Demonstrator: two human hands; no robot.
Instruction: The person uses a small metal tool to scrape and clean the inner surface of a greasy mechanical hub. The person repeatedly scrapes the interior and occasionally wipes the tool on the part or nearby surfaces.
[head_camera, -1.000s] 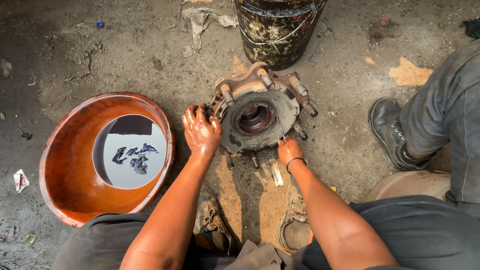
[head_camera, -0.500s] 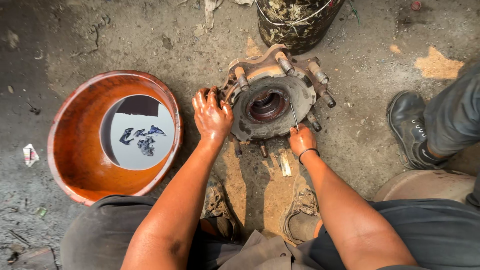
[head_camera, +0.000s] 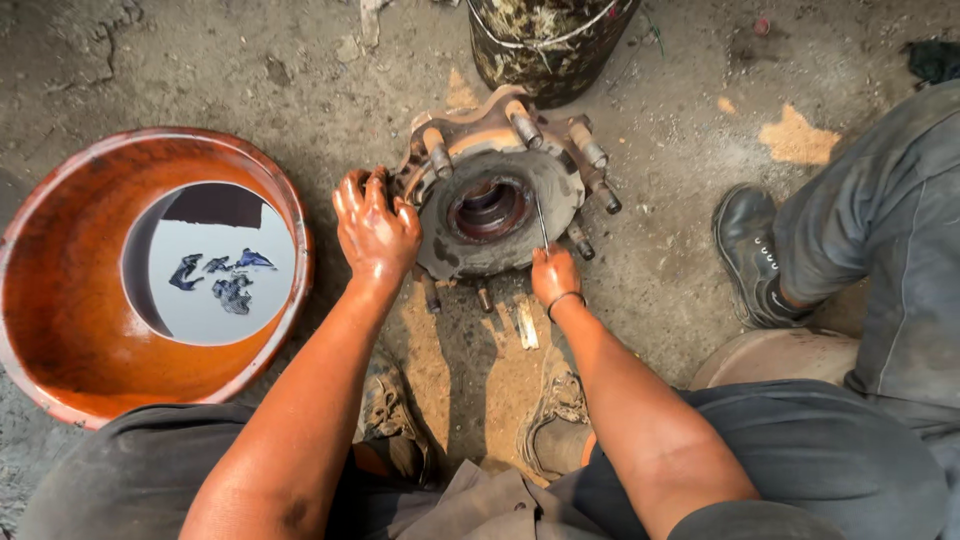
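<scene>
Rusty round steel wheel hub (head_camera: 495, 205) flat on dirt floor, studs up; left hand (head_camera: 375, 228) splayed open on hub's left rim, right hand (head_camera: 555, 275) at near edge, clamped on thin metal rod (head_camera: 541, 218) angled toward hub's bore.

**A rough vehicle repair yard, worked at floor level**

Looks like a mechanic's workshop or open repair yard. No table anywhere: work done squatting on a stained, oil-darkened concrete floor (head_camera: 700, 130) with cracks and sandy patches. At the middle of the floor, a rusty, greasy wheel hub (head_camera: 495, 200) with threaded studs. Toward the floor's left edge, a dented orange metal basin (head_camera: 60, 310) holding a pool of liquid. At the top edge, a grimy, spattered bucket (head_camera: 545, 45). At the right edge, a second person's heavy black work boot (head_camera: 750, 255) and soiled grey trousers. Grease-smeared hands besides.
</scene>
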